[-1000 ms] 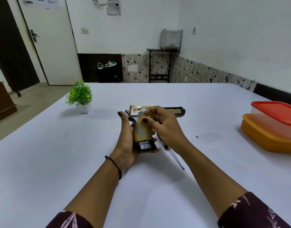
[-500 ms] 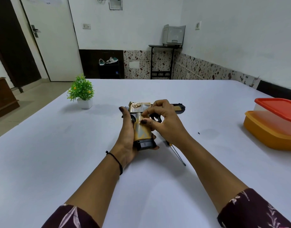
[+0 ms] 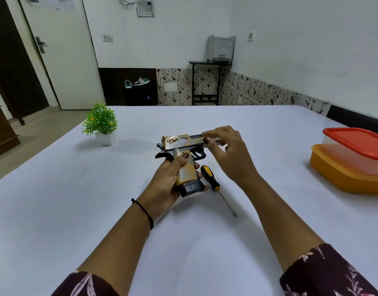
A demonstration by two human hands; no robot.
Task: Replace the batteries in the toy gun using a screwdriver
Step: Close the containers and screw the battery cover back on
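Note:
The gold, silver and black toy gun (image 3: 179, 144) is held above the middle of the white table (image 3: 98, 199), barrel pointing right. My left hand (image 3: 169, 180) grips its yellow handle from the left, thumb lying over the grip. My right hand (image 3: 228, 152) is at the barrel, with thumb and fingertips pinching the top of the slide. A screwdriver (image 3: 215, 185) with a black and yellow handle lies on the table just right of the gun's grip, its thin shaft pointing toward me. The muzzle end is hidden behind my right hand.
A small potted green plant (image 3: 101, 122) stands at the left of the table. An orange plastic box with a red-lidded clear box on top (image 3: 354, 159) sits at the right edge. A door, a shoe rack and a stand with a printer are beyond the table.
My right hand has left the grip and moved up and right to the slide. The gun has lifted and the screwdriver handle has come into sight.

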